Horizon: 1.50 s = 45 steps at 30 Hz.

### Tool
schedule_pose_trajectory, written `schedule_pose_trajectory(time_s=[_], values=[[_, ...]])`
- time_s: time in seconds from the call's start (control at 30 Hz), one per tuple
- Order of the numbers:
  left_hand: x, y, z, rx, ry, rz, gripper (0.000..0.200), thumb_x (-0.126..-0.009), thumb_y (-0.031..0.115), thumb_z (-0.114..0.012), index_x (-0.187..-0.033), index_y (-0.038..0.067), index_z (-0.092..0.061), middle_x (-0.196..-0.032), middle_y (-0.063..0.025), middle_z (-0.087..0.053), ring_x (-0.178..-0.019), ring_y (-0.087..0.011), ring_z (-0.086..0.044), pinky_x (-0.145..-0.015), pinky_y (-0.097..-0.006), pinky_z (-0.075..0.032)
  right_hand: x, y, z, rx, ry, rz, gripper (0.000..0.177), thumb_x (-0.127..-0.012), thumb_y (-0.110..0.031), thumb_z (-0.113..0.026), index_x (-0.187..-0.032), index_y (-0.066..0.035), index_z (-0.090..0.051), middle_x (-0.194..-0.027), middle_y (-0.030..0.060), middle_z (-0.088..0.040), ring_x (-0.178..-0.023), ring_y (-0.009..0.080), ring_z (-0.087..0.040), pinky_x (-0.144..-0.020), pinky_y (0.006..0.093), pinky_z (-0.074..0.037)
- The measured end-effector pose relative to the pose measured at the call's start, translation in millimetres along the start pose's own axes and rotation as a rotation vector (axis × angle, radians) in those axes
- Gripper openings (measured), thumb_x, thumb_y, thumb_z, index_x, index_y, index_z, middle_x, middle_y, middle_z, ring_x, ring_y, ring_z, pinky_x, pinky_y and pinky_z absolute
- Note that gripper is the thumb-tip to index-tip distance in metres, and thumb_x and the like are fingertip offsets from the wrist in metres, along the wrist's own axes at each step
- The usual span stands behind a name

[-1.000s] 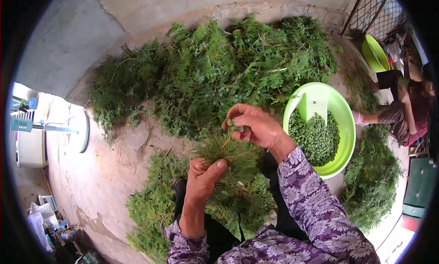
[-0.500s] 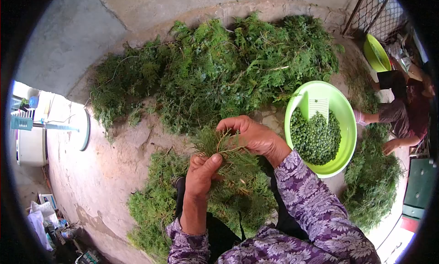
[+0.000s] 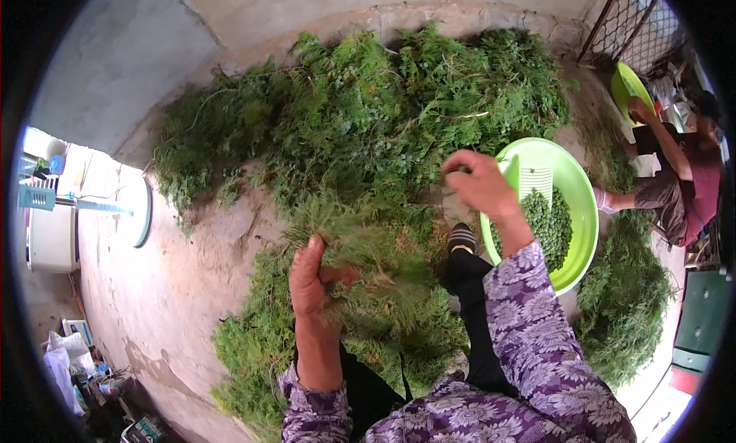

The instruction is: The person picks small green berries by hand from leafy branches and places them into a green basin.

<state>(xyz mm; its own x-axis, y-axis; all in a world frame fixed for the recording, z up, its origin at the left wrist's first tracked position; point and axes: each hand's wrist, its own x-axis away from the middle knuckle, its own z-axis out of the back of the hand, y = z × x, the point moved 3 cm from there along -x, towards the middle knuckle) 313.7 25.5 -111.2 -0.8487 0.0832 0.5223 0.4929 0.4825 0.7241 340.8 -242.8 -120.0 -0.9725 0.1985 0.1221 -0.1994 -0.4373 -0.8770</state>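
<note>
Left hand (image 3: 310, 278) has a closed grip on a sprig (image 3: 360, 243), held low before the body. Right hand (image 3: 479, 186) hovers at the basin (image 3: 583, 205) rim, fingers bunched closed; contents not visible.

Bunch of feathery green sprigs (image 3: 368, 243), blurred, stems gripped in left hand (image 3: 310, 278), tips fanning up and to the right. Lime-green basin (image 3: 586, 205) upright on the floor at right, part-filled with small round green berries (image 3: 548, 220). Right hand (image 3: 479, 184), fingers pinched together, over the basin's left rim.
</note>
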Motion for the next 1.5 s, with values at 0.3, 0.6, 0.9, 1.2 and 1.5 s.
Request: schedule_pose_trajectory(time_s=[0.3, 0.6, 0.9, 1.2, 1.5], values=[[-14, 12, 12, 0.423, -0.195, -0.118, 0.031, -0.09, 0.028, -0.042, -0.062, 0.013, -0.037, -0.046, 0.0032, -0.03, -0.042, -0.0116, -0.023, -0.045, -0.0297, -0.025, 33, 75, 88, 0.909, 0.251, -0.551, 0.035, -0.071, -0.021, -0.054, -0.105, -0.015, -0.057, -0.115, 0.0053, -0.051, -0.104, 0.0246, -0.05, -0.091, 0.0394, -0.036], [-16, 25, 17, 0.56, -0.128, -0.135, 0.036, -0.09, 0.029, -0.04, -0.059, 0.012, -0.039, -0.044, 0.0029, -0.03, -0.041, -0.0112, -0.022, -0.045, -0.0289, -0.024, 29, 28, -59, 0.461, -0.459, 0.366, 0.052, -0.064, -0.031, -0.065, -0.108, -0.005, -0.053, -0.103, 0.0153, -0.054, -0.097, 0.0303, -0.05, -0.085, 0.0374, -0.039], [-19, 29, 23, 0.626, -0.089, -0.173, 0.032, -0.089, 0.032, -0.041, -0.064, 0.013, -0.045, -0.045, 0.0047, -0.032, -0.04, -0.0118, -0.025, -0.044, -0.0282, -0.027, 52, -15, -131, 0.474, -0.636, 0.321, 0.033, -0.068, -0.022, -0.06, -0.094, -0.002, -0.058, -0.077, 0.0185, -0.057, -0.074, 0.0332, -0.056, -0.065, 0.0393, -0.044], [-21, 41, 18, 0.711, -0.516, -0.319, 0.029, -0.089, 0.036, -0.041, -0.086, 0.009, -0.05, -0.069, -0.0045, -0.052, -0.057, -0.0153, -0.046, -0.063, -0.0314, -0.037, 33, -29, -107, 0.079, -0.451, 0.252, 0.016, -0.068, -0.014, -0.059, -0.078, -0.002, -0.06, -0.064, 0.0148, -0.057, -0.061, 0.0266, -0.058, -0.056, 0.0367, -0.044], [-20, 25, 10, -0.209, -0.266, -0.47, 0.079, -0.076, 0.062, -0.043, -0.134, 0.012, -0.023, -0.131, -0.0121, -0.034, -0.119, -0.0239, -0.034, -0.096, -0.0383, -0.025, 15, -40, -71, -0.45, -0.414, 0.067, 0.012, -0.078, -0.014, -0.059, -0.082, -0.002, -0.06, -0.065, -0.0023, -0.054, -0.058, 0.0041, -0.048, -0.052, 0.0196, -0.041]])
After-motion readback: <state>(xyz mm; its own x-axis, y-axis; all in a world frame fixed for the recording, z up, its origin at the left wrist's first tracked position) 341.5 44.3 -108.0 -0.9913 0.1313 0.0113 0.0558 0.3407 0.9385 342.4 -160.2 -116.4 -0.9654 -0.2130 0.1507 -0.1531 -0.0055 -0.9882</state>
